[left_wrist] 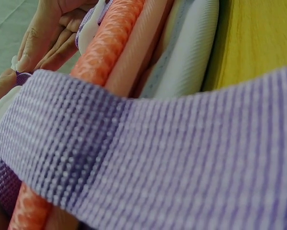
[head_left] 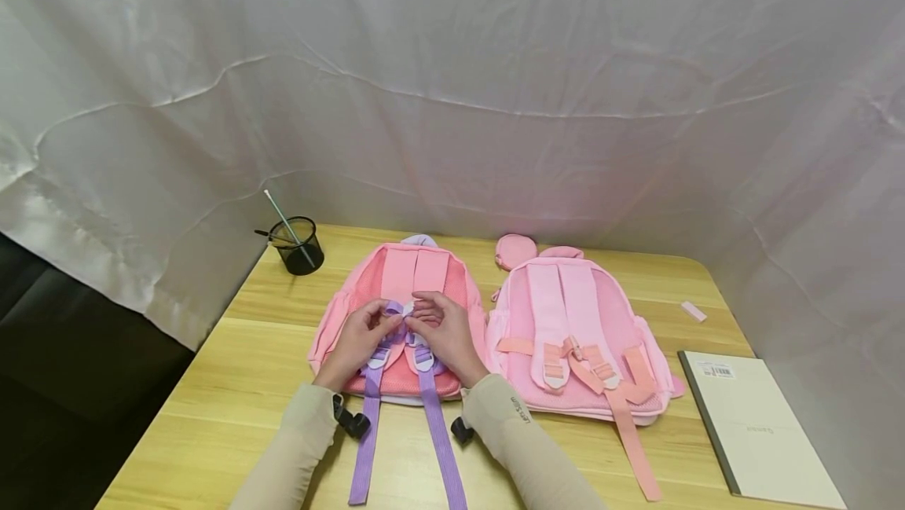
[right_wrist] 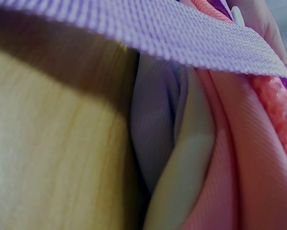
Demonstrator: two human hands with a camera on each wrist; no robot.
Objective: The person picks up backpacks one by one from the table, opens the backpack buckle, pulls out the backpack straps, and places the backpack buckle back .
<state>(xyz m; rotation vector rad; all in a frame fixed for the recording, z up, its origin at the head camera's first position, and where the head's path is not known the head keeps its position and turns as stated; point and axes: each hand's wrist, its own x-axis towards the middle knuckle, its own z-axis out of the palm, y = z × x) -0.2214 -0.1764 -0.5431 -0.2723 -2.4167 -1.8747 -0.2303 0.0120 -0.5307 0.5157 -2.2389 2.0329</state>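
Note:
A coral-pink backpack (head_left: pixel 459 278) lies with its shoulder straps facing up. Over its middle, my left hand (head_left: pixel 364 335) pinches a purple strap (head_left: pixel 393 307) beside a small white buckle (head_left: pixel 408 309). From the other side my right hand (head_left: pixel 451 335) pinches at the same buckle, thumb and index finger close to the left fingertips. Two long purple webbing tails (head_left: pixel 366 447) hang from white adjusters (head_left: pixel 423 358) toward the table's front. Purple webbing (left_wrist: pixel 191 148) fills much of the left wrist view, with fingertips (left_wrist: pixel 26 60) behind it. Webbing (right_wrist: pixel 182 43) also crosses the right wrist view.
A light-pink backpack (head_left: pixel 618 290) with orange straps lies right beside it, a round pink pouch (head_left: pixel 515 251) behind. A black mesh pen cup (head_left: pixel 300 257) stands back left. A notebook (head_left: pixel 760 423) and a small pale block (head_left: pixel 694 311) lie on the right. Grey curtains (head_left: pixel 452 101) surround the table.

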